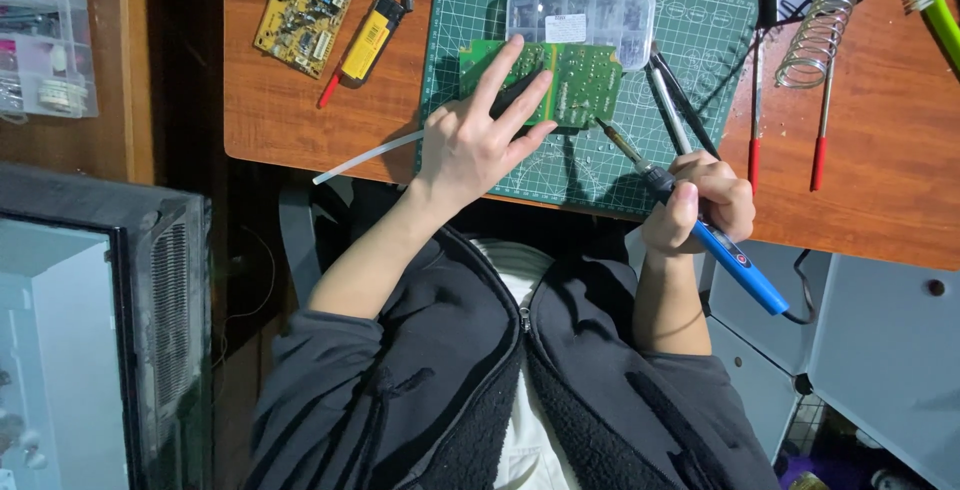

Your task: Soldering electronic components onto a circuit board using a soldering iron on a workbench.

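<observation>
One wooden desk (300, 110) carries one green cutting mat (720, 30). On the mat lies one green circuit board (585, 80), pinned under the spread, unclenched fingers (505, 65) of the left hand (475, 145). Just beyond those fingertips sits one clear parts box (580, 12). The right hand (705, 205) has its fingers clenched around one blue soldering iron (700, 230), whose tip rests at the board's near right edge, so the soldering seems under way rather than finished; no completed joints can be made out. Left of the left-hand fingers lie one yellow circuit board (305, 8) and one yellow tester (368, 42). Right of the right-hand fingers stands one coiled iron holder (818, 35).
</observation>
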